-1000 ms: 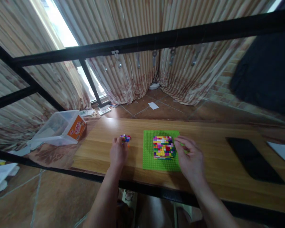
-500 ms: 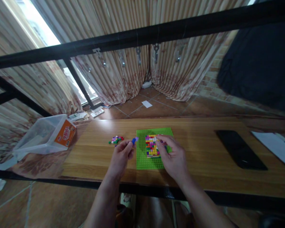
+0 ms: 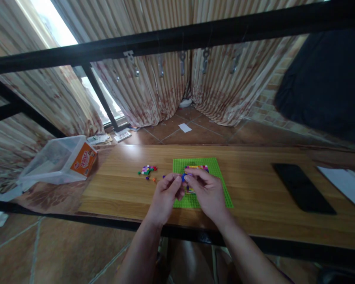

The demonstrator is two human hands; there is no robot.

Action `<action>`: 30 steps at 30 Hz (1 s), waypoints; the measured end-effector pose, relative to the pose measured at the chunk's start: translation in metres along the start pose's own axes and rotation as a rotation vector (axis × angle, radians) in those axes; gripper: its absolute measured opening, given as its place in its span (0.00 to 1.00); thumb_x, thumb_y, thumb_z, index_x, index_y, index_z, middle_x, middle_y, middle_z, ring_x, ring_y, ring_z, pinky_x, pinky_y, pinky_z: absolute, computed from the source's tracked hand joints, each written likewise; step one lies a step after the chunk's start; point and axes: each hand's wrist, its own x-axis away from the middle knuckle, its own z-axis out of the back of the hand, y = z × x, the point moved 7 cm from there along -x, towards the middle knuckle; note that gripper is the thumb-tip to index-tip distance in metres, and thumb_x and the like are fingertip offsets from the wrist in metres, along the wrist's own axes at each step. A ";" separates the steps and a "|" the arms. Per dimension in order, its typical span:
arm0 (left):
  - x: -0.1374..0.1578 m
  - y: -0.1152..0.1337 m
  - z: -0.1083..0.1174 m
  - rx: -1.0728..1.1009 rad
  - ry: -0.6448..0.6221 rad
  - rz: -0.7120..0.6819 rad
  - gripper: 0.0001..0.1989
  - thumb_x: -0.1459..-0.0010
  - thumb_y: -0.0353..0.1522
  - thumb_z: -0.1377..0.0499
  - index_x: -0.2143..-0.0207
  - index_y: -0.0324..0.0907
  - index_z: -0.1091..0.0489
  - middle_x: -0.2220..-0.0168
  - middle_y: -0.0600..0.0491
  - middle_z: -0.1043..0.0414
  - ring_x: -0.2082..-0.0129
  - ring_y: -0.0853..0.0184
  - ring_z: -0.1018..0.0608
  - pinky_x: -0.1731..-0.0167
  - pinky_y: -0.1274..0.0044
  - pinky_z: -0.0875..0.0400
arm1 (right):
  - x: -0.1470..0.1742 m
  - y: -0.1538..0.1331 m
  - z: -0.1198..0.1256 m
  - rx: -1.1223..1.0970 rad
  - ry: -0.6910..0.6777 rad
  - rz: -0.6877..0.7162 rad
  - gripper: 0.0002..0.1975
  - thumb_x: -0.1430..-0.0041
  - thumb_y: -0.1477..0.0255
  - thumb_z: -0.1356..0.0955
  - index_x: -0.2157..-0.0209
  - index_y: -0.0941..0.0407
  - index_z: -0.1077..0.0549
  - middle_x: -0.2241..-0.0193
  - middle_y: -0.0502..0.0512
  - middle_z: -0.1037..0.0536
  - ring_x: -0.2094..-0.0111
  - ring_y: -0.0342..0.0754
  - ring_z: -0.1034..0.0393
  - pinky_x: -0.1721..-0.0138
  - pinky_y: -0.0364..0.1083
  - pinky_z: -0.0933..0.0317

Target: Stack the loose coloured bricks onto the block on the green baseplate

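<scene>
Over the green baseplate my two hands meet. My left hand pinches a small blue toy brick between thumb and forefinger. From the other side my right hand is closed on the same small piece, its thumb and fingertips touching it; a bit of purple shows there too. A multicoloured block of bricks stands on the baseplate, mostly covered by my right hand. Left of the baseplate lies a small pile of loose bricks, with an orange brick and a few others nearer my left hand.
A black phone-like slab and white paper with a pen lie on the wooden table to the right. A clear plastic bin with an orange label stands at left. A black metal bar crosses above the table.
My left hand has moved right with the blue brick, over the baseplate. My right hand has come off the brick block's surface to meet it. The baseplate looks turned slightly.
</scene>
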 end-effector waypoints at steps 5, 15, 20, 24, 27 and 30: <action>0.001 0.001 -0.002 0.050 -0.011 0.003 0.15 0.51 0.41 0.32 0.72 0.37 0.29 0.78 0.57 0.32 0.81 0.78 0.35 0.80 0.84 0.43 | -0.001 0.005 0.001 -0.100 0.013 -0.094 0.08 0.48 0.67 0.27 0.66 0.53 0.19 0.71 0.51 0.20 0.74 0.43 0.29 0.72 0.43 0.33; -0.005 0.009 0.018 -0.060 0.147 -0.123 0.10 0.52 0.37 0.33 0.71 0.39 0.24 0.80 0.57 0.31 0.80 0.76 0.33 0.79 0.82 0.41 | -0.004 0.010 0.026 -0.114 0.176 -0.128 0.12 0.51 0.64 0.26 0.63 0.53 0.20 0.70 0.51 0.18 0.73 0.44 0.25 0.69 0.46 0.29; -0.014 0.014 0.031 -0.321 0.259 -0.275 0.05 0.54 0.33 0.33 0.73 0.40 0.21 0.75 0.54 0.26 0.75 0.71 0.29 0.74 0.78 0.36 | -0.009 0.022 0.069 0.035 0.419 -0.102 0.13 0.52 0.63 0.25 0.66 0.55 0.21 0.73 0.51 0.19 0.73 0.45 0.26 0.67 0.47 0.31; -0.020 0.012 0.032 -0.293 0.266 -0.285 0.04 0.56 0.32 0.33 0.74 0.41 0.21 0.73 0.53 0.24 0.71 0.69 0.26 0.68 0.76 0.33 | -0.010 0.026 0.080 0.021 0.487 -0.105 0.13 0.54 0.63 0.25 0.67 0.55 0.21 0.70 0.52 0.19 0.69 0.46 0.26 0.62 0.49 0.33; -0.026 0.012 0.028 -0.252 0.267 -0.245 0.04 0.57 0.31 0.33 0.76 0.41 0.22 0.74 0.54 0.24 0.72 0.69 0.26 0.67 0.76 0.33 | -0.011 0.027 0.075 -0.074 0.465 -0.144 0.13 0.55 0.64 0.25 0.67 0.55 0.21 0.71 0.52 0.19 0.69 0.46 0.27 0.63 0.48 0.33; -0.036 0.021 0.020 -0.289 0.254 -0.226 0.03 0.58 0.30 0.33 0.77 0.40 0.23 0.76 0.55 0.24 0.74 0.70 0.27 0.69 0.77 0.34 | -0.013 0.026 0.070 -0.144 0.468 -0.163 0.13 0.55 0.63 0.25 0.68 0.56 0.21 0.73 0.51 0.20 0.70 0.46 0.27 0.64 0.48 0.34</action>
